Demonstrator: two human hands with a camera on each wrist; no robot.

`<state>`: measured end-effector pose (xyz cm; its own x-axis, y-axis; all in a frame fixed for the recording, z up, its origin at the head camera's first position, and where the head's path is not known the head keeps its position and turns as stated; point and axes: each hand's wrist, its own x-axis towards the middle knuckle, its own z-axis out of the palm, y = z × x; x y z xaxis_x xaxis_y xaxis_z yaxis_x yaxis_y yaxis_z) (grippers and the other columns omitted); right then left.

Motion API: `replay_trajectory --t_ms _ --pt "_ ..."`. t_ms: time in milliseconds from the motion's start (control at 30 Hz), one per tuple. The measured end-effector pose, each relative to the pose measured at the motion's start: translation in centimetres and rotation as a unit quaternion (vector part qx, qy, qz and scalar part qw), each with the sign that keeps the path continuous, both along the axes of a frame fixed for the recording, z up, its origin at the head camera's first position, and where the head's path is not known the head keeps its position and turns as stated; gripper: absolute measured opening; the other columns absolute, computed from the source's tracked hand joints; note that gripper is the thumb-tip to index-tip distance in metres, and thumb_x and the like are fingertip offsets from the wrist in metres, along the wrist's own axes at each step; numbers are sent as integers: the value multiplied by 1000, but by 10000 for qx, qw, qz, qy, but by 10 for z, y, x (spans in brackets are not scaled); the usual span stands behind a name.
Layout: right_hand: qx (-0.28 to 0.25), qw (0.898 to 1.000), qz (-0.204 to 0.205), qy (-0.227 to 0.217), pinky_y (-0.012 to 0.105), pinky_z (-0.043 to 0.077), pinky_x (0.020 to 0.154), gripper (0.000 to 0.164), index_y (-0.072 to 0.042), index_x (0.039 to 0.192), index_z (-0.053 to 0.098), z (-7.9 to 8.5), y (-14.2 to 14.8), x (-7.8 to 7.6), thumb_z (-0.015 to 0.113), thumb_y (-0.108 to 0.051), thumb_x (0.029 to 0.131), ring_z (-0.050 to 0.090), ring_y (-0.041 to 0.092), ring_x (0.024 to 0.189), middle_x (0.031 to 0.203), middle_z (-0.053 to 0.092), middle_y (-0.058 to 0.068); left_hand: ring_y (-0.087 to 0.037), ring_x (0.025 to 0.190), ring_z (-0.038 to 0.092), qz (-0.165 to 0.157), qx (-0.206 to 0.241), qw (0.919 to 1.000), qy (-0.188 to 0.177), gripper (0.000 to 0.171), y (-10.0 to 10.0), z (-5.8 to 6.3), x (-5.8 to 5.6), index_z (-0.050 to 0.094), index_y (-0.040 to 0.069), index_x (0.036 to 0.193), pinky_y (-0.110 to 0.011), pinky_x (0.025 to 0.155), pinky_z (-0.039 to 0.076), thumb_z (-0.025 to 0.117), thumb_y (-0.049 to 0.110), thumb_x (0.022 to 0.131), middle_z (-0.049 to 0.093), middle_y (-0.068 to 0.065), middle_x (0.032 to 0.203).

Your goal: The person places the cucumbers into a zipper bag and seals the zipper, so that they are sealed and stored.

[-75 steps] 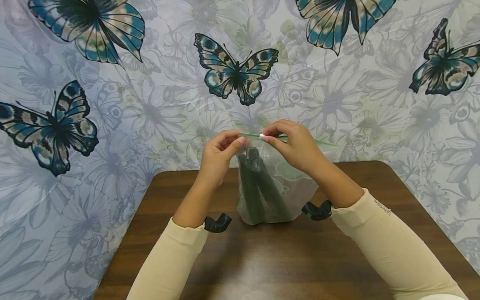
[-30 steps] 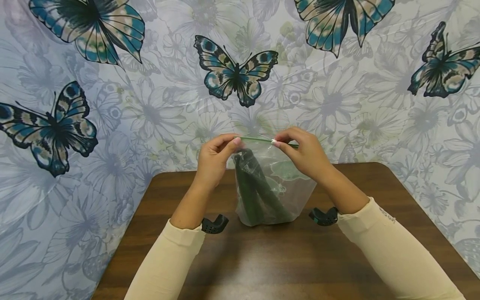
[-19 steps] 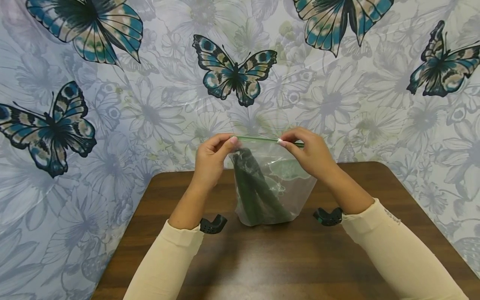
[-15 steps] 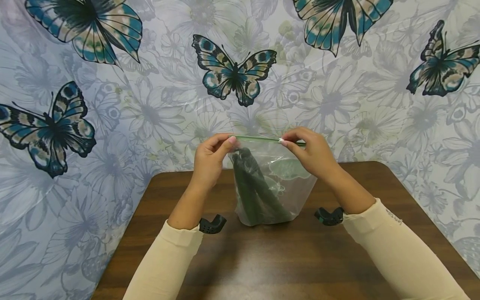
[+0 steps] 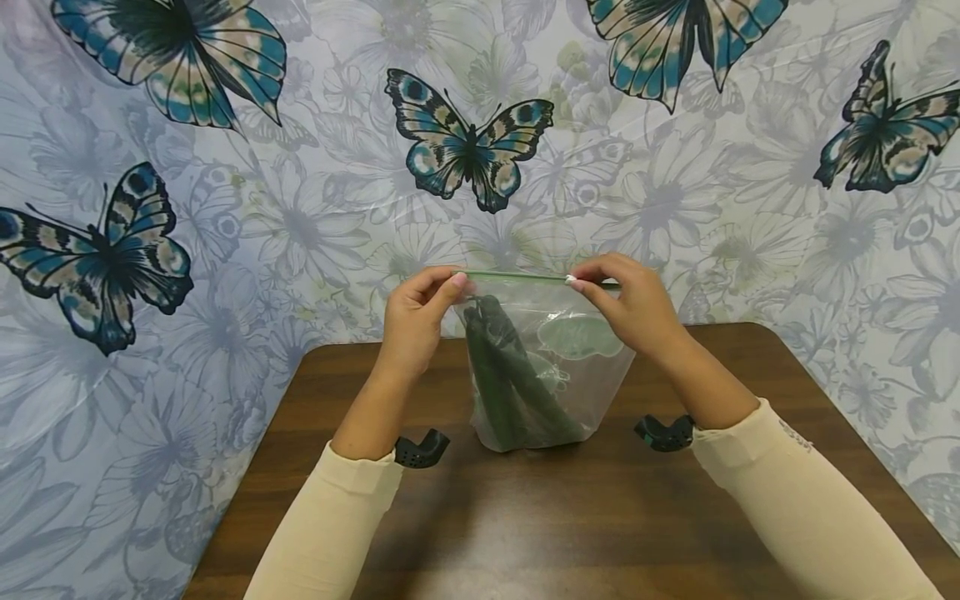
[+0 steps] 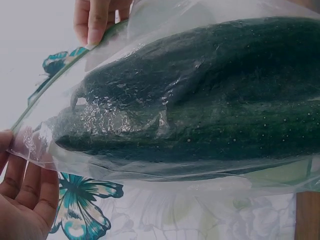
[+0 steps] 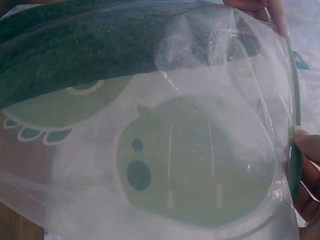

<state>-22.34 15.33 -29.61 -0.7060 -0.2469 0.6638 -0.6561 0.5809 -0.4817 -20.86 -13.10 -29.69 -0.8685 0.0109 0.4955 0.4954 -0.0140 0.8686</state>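
A clear zip bag [image 5: 592, 383] with a green strip [image 5: 517, 276] along its top stands on the table, base down. Two dark green cucumbers [image 6: 210, 65] lean side by side inside it, toward its left side. Pale green printed shapes [image 7: 195, 160] mark the bag's right part. My left hand [image 5: 416, 321] pinches the bag's top left corner between thumb and fingers. With thumb and index finger, my right hand [image 5: 630, 304] pinches the green strip toward its right end. A small white piece shows at those fingertips; whether it is a slider or a nail I cannot tell.
The brown wooden table [image 5: 540, 533] has rounded far corners. Right behind it hangs a floral cloth [image 5: 322, 167] printed with several butterflies. A black wrist camera [image 5: 422, 448] sits at my left cuff, another black wrist camera [image 5: 665, 433] at my right.
My right hand has slid rightward along the green strip, while my left has shifted slightly left. The bag's top is now stretched wider and straighter; the cucumbers' tops lean a little further left.
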Motion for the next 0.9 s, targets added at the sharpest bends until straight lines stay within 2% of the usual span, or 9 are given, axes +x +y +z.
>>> replay_trajectory --t_ms 200,300,367,400,433,500,633,800,900 --pt "-23 9998 36 214 38 55 83 13 -6 104 74 -1 5 0 71 -14 95 68 24 98 101 74 9 -10 98 66 185 -230 9995 -115 26 -3 2 2 70 0 114 -22 88 55 66 21 99 74 16 87" --pt "-3 9995 -13 323 42 57 84 13 -5 104 74 -1 8 0 71 -12 94 68 26 98 100 73 10 -9 85 59 309 -386 9987 -99 27 -4 3 3 71 3 113 -18 72 48 67 25 98 74 19 88" --pt "-8 9993 -66 367 44 57 85 13 -5 104 74 -1 10 1 72 -12 93 68 27 98 100 74 11 -10 75 50 378 -454 9982 -90 27 -5 3 3 72 4 112 -19 56 37 67 26 98 74 20 88" --pt "-17 9993 -97 372 45 57 85 13 -5 104 74 0 11 1 72 -12 93 68 27 98 100 74 11 -11 71 45 409 -484 9979 -90 27 -5 3 3 72 4 112 -20 52 31 67 27 98 74 20 88" --pt "-30 9992 -127 366 45 57 86 14 -5 104 74 0 12 2 72 -12 93 68 27 99 100 74 11 -11 71 42 433 -498 9978 -105 27 -6 3 3 72 5 112 -20 51 30 67 27 98 74 20 88" --pt "-42 9992 -191 344 43 56 85 14 -5 105 74 0 14 2 72 -13 93 68 27 101 102 74 11 -11 74 47 476 -518 9974 -125 28 -7 3 3 72 5 112 -19 54 37 67 28 98 74 21 88" --pt "-55 9990 -314 303 36 54 81 14 -6 105 75 -1 19 2 72 -13 93 68 26 102 103 74 10 -13 84 56 531 -503 9971 -196 28 -10 2 4 72 5 112 -21 67 48 67 29 98 73 20 89" --pt "-64 9985 -421 353 24 49 75 14 -5 105 75 -3 24 2 73 -12 93 68 27 99 101 74 11 -17 77 56 466 -343 9980 -273 28 -11 1 4 71 4 112 -21 55 47 66 28 99 74 16 89" --pt "-31 9979 -525 382 20 47 73 14 -4 104 75 -3 29 1 73 -11 92 68 26 98 101 74 11 -16 84 61 368 -170 9988 -273 27 -11 1 4 70 2 111 -22 58 55 66 25 99 73 12 90"
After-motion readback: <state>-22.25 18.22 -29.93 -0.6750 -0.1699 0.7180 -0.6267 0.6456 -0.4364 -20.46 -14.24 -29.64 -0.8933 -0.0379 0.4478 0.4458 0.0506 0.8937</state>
